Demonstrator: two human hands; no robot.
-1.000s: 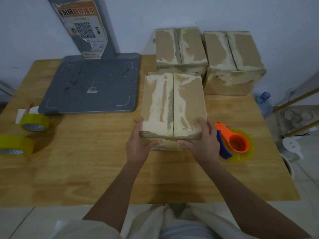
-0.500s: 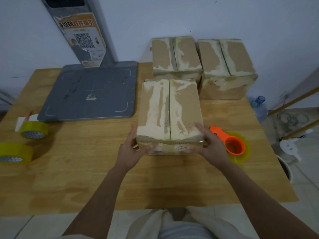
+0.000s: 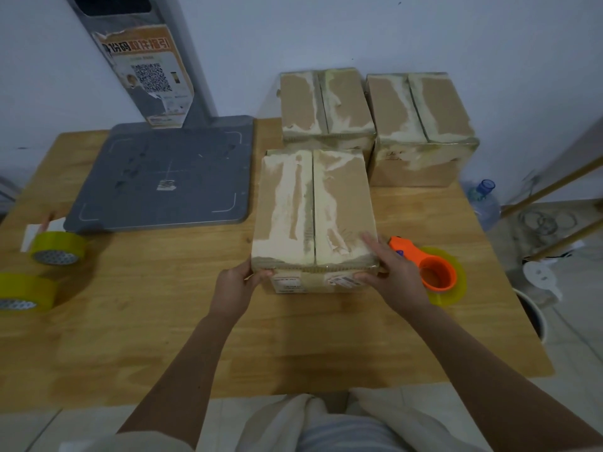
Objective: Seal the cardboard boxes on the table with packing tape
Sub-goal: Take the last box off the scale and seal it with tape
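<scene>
The left hand (image 3: 233,287) holds the near left corner of the front box (image 3: 315,210), with the thumb curled onto the front side. The right hand (image 3: 394,275) holds the near right corner, fingers flat on top and thumb on the front side. This box sits in the middle of the wooden table (image 3: 163,321). Its two top flaps are down and meet in a line. Old torn tape marks cover the top. Two small labels (image 3: 313,282) are stuck on the front side, but the writing is too small to read.

At 3 o'clock from the right hand, just beside it, lies an orange tape holder (image 3: 430,272) with yellowish tape. At 12 o'clock stand two more closed boxes (image 3: 326,106), side by side, the right one (image 3: 421,125) showing a small black mark I cannot make out. At 9 o'clock, at the table edge, lie two yellow tape rolls (image 3: 58,247). At 11 o'clock sits a gray flat stand (image 3: 163,177) whose post bears a poster (image 3: 150,76) with a square code and Chinese words.
</scene>
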